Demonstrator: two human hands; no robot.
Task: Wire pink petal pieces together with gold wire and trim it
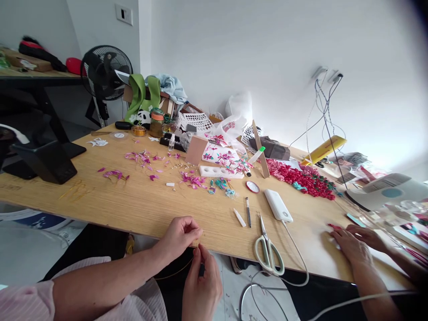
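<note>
My left hand (182,235) is closed in a pinch at the table's front edge, thumb against forefinger. Just below it, my right hand (203,278) pinches too, its fingertips almost meeting the left ones. Between them runs a thin gold-coloured wire (180,270), which curves down and left below the table edge. Its end at the fingertips is too fine to make out. Farther in on the table lie pink-purple petal pieces (193,179) and teal pieces (220,183). To the right of my hands are scissors (268,252), a pen (248,212) and a white tube (239,217).
A white power bank (278,205) trails a cable over the table edge. At the right, another person's hands (354,243) work on the tabletop. Red flower bunches (301,178), a white holed block (220,172) and a jar (156,122) stand farther back. A fan (107,71) stands behind.
</note>
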